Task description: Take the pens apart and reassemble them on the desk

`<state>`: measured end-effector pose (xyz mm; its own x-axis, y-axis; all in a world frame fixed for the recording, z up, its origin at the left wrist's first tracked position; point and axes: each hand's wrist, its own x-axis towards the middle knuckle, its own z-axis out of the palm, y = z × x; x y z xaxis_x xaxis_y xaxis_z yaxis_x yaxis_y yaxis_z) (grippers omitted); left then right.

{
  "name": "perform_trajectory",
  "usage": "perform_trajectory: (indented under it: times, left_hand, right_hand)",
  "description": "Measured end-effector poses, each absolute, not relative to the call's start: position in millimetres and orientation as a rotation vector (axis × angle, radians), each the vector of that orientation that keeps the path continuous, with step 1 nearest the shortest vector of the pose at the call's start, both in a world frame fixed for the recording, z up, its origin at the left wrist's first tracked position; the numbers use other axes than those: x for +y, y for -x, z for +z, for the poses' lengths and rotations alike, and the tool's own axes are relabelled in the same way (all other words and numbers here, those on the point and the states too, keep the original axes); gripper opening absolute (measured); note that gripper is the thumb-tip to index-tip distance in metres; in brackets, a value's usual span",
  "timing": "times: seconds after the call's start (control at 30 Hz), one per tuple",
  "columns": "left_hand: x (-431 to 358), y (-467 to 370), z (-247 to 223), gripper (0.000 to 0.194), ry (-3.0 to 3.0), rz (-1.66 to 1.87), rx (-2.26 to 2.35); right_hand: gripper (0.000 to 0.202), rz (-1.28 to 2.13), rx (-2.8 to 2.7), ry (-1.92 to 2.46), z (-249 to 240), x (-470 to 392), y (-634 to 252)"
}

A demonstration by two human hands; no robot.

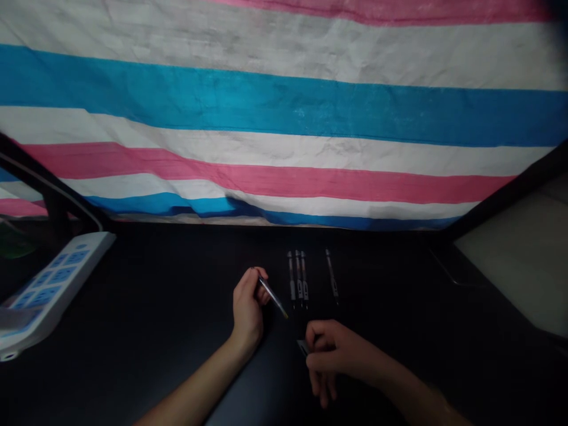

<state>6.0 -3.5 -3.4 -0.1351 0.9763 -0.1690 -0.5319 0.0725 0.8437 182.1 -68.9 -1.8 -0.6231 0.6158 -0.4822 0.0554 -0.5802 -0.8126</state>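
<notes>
My left hand [249,302] is closed around one end of a slim, clear pen barrel [274,297], whose yellowish end points down and to the right. Lower and to the right, my right hand [331,358] pinches a small grey pen grip [303,347] between thumb and forefinger, its other fingers curled loosely. The two pen parts are apart. Just beyond my hands, three pens [297,278] lie side by side on the black table [177,307], tips toward me. Another pen [332,277] lies slightly tilted to their right.
A white power strip [57,290] with blue socket panels lies along the left edge. Behind the table hangs a sheet [284,106] striped pink, white and blue. Dark frame bars border both sides, and a pale surface [515,266] shows at the right.
</notes>
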Motion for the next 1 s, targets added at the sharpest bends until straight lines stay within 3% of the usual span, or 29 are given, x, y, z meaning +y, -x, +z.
perform_trajectory:
  times: [0.6, 1.0]
  left_hand:
    - [-2, -4, -5, 0.024, -0.526, 1.46, 0.976]
    - [-32, -21, -13, 0.034, -0.705, 1.319, 0.964]
  right_hand:
    - [0.019, 2.273, -1.217, 1.095, -4, -68, -183]
    - [0.023, 2.133, -1.172, 1.232, 0, -66, -179]
